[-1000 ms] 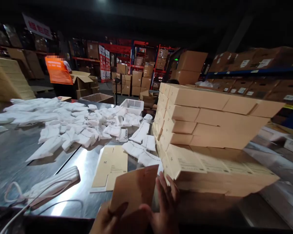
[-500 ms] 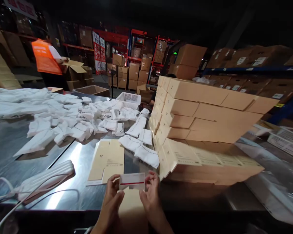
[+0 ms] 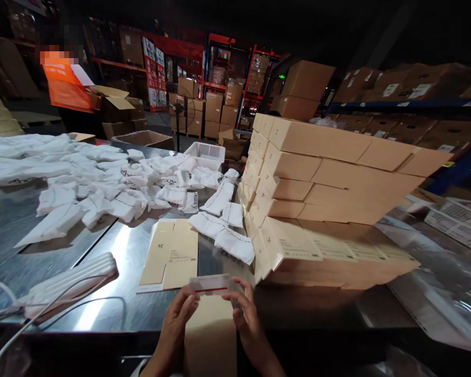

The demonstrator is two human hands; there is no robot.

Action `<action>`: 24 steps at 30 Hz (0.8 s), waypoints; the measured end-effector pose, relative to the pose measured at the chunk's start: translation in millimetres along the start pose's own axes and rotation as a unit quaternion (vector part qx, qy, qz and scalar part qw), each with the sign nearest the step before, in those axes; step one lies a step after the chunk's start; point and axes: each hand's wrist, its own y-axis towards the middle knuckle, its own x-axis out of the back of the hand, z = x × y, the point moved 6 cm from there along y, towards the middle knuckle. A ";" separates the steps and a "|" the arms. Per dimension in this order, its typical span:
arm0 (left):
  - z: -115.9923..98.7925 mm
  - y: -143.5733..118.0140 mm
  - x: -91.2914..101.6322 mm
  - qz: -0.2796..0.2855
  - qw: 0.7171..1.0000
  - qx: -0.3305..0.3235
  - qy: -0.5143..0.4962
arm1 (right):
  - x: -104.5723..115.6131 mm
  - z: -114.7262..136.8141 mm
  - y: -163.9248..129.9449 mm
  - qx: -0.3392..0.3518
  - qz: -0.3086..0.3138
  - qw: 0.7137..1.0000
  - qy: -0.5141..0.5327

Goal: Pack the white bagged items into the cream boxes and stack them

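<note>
The small white card with a red stripe [image 3: 210, 284] is held low at the near edge of the metal table [image 3: 133, 262], pinched at its left end by the left hand [image 3: 179, 314] and at its right end by the right hand [image 3: 245, 309], both hands closed on it by thumb and fingertips. Under the card a brown cardboard piece [image 3: 210, 335] is seen between the wrists; its lower part is cut off by the frame, and whether it is a flat sheet or a folded box cannot be told. The card's printing is blurred and cannot be read, and it seems tilted away so that little of its face is shown. Just beyond the hands a flattened beige carton [image 3: 171, 255] is laid on the table, and to the right a tall stack of beige boxes [image 3: 322, 183] is set close beside the right hand. White folded bags [image 3: 113, 183] are spread across the far table, with a white basket [image 3: 204, 153] behind them. A white ribbed object with a cord [image 3: 68, 283] is laid at the left. A person in an orange vest [image 3: 65, 86] is seen far off by open cartons. Compared with half a second ago, the card is held flatter and slightly lower, with less of its white face shown.
</note>
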 end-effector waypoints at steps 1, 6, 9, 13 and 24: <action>0.4 -1.7 1.1 0.018 1.000 0.002 0.022 | -0.1 -7.3 -2.7 -0.031 0.009 0.999 0.017; 8.8 -6.1 -0.6 0.044 0.998 0.011 0.034 | -12.8 -33.2 -12.6 -0.124 0.006 0.984 0.127; 16.1 -5.9 -8.0 0.034 0.998 0.047 -0.014 | -24.5 -36.0 -12.0 -0.165 -0.022 0.961 0.223; 16.2 -4.7 -15.7 0.020 0.994 0.054 -0.088 | -32.1 -30.4 -5.4 -0.181 -0.041 0.941 0.282; 9.5 4.8 -25.1 0.036 0.992 0.065 -0.100 | -5.5 18.9 14.4 -0.033 -0.042 0.999 -0.006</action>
